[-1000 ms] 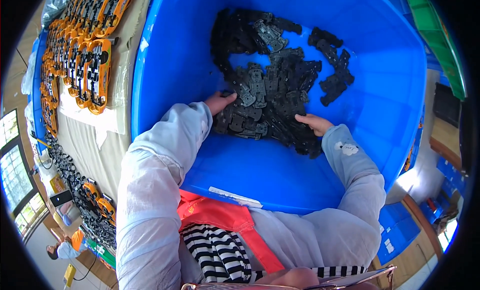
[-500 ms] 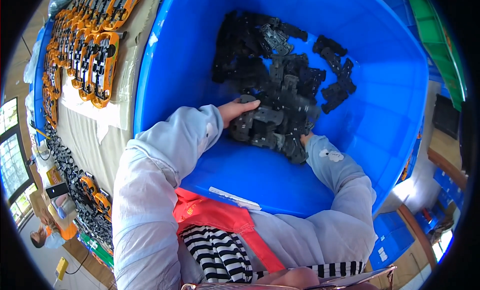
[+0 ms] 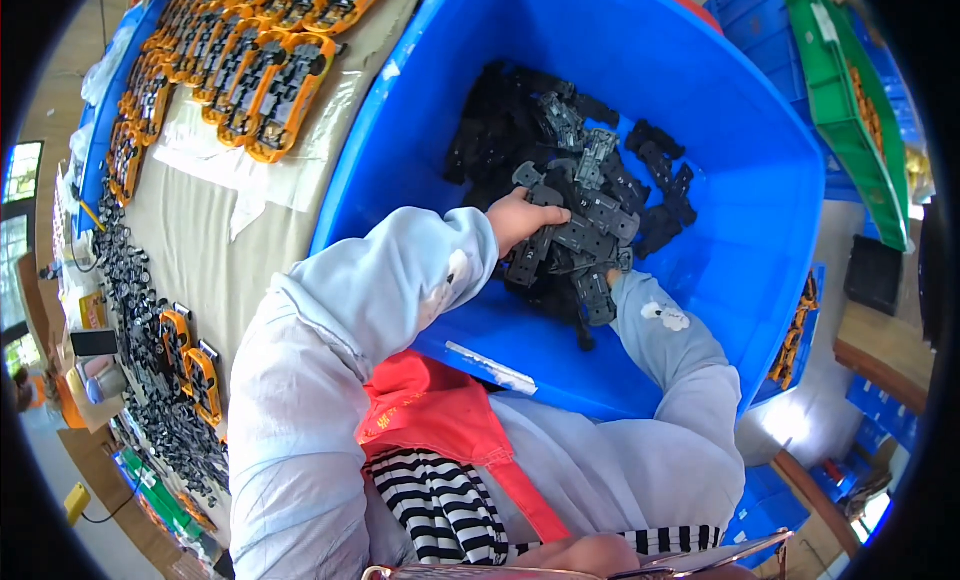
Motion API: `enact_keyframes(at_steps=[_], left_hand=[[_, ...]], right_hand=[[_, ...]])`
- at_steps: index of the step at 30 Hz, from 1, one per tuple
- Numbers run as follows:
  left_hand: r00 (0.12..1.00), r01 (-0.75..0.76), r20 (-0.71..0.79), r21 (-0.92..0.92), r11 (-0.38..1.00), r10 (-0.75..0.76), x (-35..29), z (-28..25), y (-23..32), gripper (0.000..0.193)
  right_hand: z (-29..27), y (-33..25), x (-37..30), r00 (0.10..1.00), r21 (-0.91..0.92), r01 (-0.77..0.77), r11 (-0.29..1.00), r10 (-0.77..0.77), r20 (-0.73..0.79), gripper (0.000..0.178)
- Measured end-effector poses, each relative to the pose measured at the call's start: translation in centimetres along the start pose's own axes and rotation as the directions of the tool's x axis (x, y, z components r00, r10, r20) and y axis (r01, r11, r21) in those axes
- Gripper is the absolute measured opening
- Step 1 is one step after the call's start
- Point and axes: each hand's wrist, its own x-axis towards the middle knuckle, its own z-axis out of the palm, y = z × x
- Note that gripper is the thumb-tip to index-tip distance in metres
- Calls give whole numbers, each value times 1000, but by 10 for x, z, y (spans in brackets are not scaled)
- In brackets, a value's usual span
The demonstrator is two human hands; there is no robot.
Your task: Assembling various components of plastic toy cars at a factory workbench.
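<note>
Both my hands reach into a large blue bin (image 3: 760, 270) and hold a bunch of black plastic toy-car chassis (image 3: 590, 235) between them. My left hand (image 3: 525, 220) grips the bunch from the left, its thumb lying over the top pieces and its other fingers hidden. On the lower right, my right hand (image 3: 614, 277) is mostly covered by the pieces and sleeve; its fingers look wrapped under the bunch. Beyond them, more loose chassis (image 3: 490, 120) are heaped on the bin's bottom, with several strewn to the right.
Left of the bin stands a covered table (image 3: 285, 205) bearing rows of orange toy cars (image 3: 290, 95), undersides up, and many small black parts (image 3: 140, 305). A green crate (image 3: 840, 110) is at the upper right. Blue crates (image 3: 765, 500) stand at the lower right.
The view has shifted, so the bin and table appear farther right. My hands have gathered the chassis into a closer bunch, and the blur on the pieces is gone.
</note>
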Motion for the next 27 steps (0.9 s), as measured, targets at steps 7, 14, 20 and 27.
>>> enact_keyframes(at_steps=[7, 14, 20, 27], left_hand=[[986, -157, 83, 137, 978, 147, -58, 18, 54, 65], [938, -296, 233, 159, 942, 256, -147, 37, 107, 68], [830, -470, 344, 11, 882, 438, -252, 3, 146, 59], [601, -765, 115, 369, 528, 791, -456, -107, 181, 48]], right_hand=[[-25, -87, 40, 996, -85, 81, 993, -83, -19, 57], [-42, -199, 64, 987, -182, 157, 971, -161, -6, 56], [-52, -325, 149, 953, -222, 282, 933, -247, 173, 55], [-51, -523, 331, 853, -170, 388, 906, -283, 439, 54]])
